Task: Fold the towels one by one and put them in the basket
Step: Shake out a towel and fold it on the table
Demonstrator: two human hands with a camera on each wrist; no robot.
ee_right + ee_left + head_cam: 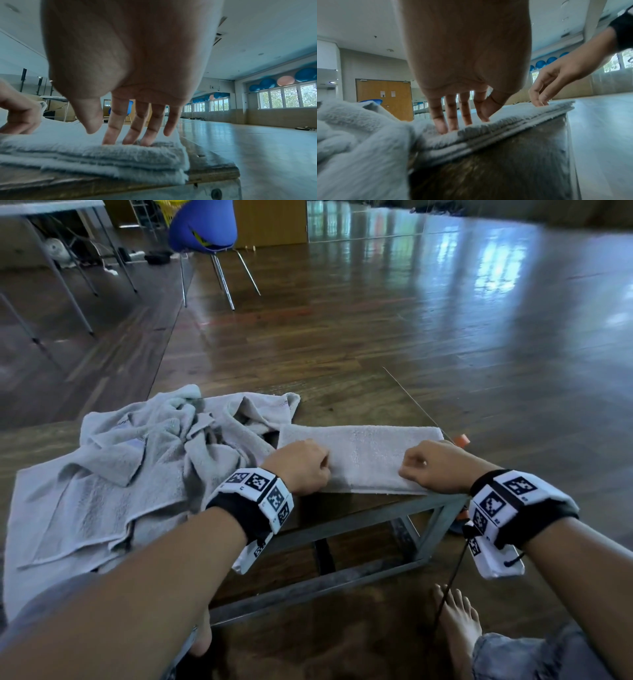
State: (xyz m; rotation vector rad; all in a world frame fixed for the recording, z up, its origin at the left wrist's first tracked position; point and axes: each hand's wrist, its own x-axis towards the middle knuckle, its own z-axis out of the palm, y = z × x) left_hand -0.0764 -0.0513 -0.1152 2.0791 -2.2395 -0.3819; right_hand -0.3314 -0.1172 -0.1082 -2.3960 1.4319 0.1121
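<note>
Both hands rest on a folded towel (pixel 363 453) at the near edge of a low table (pixel 346 518). The left hand (pixel 301 467) and right hand (pixel 435 465) press down with straightish fingertips (pixel 442 129), gripping nothing. Left of it lies a heap of loose towels (pixel 137 460). Farther off stands a blue chair (pixel 203 229).
</note>
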